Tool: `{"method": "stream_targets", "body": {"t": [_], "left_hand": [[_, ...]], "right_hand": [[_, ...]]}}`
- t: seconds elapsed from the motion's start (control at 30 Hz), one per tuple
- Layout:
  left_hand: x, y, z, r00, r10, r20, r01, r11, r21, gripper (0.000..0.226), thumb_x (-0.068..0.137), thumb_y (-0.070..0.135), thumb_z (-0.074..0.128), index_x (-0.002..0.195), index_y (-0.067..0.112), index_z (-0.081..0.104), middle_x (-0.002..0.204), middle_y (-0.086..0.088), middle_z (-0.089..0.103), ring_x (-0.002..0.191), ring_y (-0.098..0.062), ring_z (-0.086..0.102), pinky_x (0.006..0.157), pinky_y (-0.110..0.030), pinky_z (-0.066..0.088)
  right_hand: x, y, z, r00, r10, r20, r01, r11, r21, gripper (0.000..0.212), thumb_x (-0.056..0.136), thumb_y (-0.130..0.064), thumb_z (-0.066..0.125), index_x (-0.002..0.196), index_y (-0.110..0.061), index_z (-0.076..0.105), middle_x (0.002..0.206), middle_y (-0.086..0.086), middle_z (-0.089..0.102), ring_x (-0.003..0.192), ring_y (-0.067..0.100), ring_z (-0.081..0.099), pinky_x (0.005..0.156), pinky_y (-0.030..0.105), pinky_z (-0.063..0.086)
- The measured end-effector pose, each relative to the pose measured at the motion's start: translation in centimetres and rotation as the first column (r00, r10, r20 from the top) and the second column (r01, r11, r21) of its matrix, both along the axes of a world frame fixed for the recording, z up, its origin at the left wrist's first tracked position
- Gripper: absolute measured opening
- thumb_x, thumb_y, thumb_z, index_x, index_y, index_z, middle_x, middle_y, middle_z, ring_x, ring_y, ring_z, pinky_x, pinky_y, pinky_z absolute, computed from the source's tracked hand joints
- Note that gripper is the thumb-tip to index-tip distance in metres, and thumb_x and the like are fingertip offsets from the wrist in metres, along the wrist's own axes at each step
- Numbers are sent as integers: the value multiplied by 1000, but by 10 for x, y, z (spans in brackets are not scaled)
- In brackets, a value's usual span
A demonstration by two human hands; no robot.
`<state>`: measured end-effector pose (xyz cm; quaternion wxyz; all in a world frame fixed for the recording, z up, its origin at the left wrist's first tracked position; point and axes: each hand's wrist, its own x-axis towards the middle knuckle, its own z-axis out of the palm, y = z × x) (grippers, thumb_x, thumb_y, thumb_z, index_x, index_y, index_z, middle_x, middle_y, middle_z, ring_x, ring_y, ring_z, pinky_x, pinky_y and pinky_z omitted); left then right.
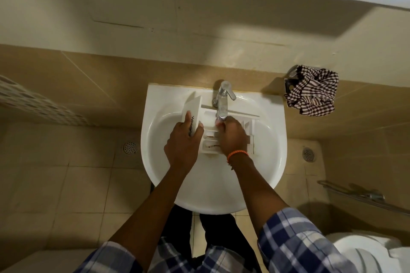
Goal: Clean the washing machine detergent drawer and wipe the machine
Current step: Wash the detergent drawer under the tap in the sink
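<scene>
My left hand point(182, 144) gripped the smooth front panel of the white plastic drawer point(233, 126), thumb and fingers curled round its edge. The drawer lay across the glossy oval sink point(210, 184), under the chrome tap point(223, 102) at twelve o'clock. My right hand point(231, 135) pressed into its ribbed compartments, fingers curled on a divider beneath the spout; brown stains streaked the nearest slots. An orange band point(237, 153) circled that wrist. At two o'clock, a crumpled checked cloth point(312, 92) hung on the tiled wall.
</scene>
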<state>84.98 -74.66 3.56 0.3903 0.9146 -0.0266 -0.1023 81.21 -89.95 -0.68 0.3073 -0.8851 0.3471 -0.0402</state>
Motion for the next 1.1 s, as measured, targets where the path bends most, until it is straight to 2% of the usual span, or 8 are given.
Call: {"method": "stream_targets", "body": {"t": [0.13,0.3,0.43,0.6,0.73,0.83,1.0,1.1], "left_hand": [[10,-2,4,998,-20,-52,21,1000,19,55,104,55,56,151,26,57,130,-2,74,122,-25,70,107,-50,53],[12,-10,8,998,-44,-48,45,998,31,55,105,53,56,154,26,55,131,-1,74,121,-24,70,108,-47,53],[11,-10,4,996,-83,-16,84,994,67,57,106,52,54,158,26,50,128,-3,74,118,-24,71,103,-49,56],[7,-7,-2,996,-87,11,87,996,12,55,105,48,60,155,24,54,132,-3,73,120,-25,71,108,-53,55],[4,-10,-2,993,-113,18,113,993,28,58,106,45,60,159,24,49,137,-2,71,124,-25,68,109,-49,52],[3,-10,-5,991,-131,40,129,991,45,59,107,45,58,161,26,46,137,-2,70,124,-23,67,107,-46,53],[3,-7,-8,991,-129,29,128,991,38,60,107,47,54,162,26,43,136,-4,70,122,-24,67,106,-46,53],[2,-4,-11,995,-95,22,96,995,-19,56,107,47,57,158,26,49,129,-3,72,119,-23,69,108,-50,53]], "right_hand": [[-10,-11,7,985,156,77,-160,985,61,27,104,-29,46,107,-18,70,105,3,71,98,19,62,79,32,46],[-10,-31,2,999,45,-24,-45,999,-30,29,100,-28,45,98,-15,70,101,7,71,98,28,65,78,35,50],[0,9,4,995,63,79,-65,998,25,35,105,-35,44,97,-9,66,93,8,66,92,26,60,78,38,49],[-32,-20,6,935,338,107,-330,940,-87,41,112,-38,36,122,-14,68,116,4,67,104,18,60,90,33,51],[-46,-13,-4,995,89,-52,-99,963,-251,54,112,-41,26,113,-9,69,114,11,68,102,28,65,88,45,58],[-30,6,2,990,87,-113,-117,947,-298,50,110,-40,27,114,-10,67,112,13,65,98,30,63,82,44,56],[-28,1,13,875,474,102,-467,880,-86,33,112,-31,39,125,-15,65,117,7,61,106,18,55,89,29,46],[-46,-34,2,943,325,63,-318,943,-101,35,112,-26,38,121,-9,67,120,10,65,111,26,61,98,39,52]]}}
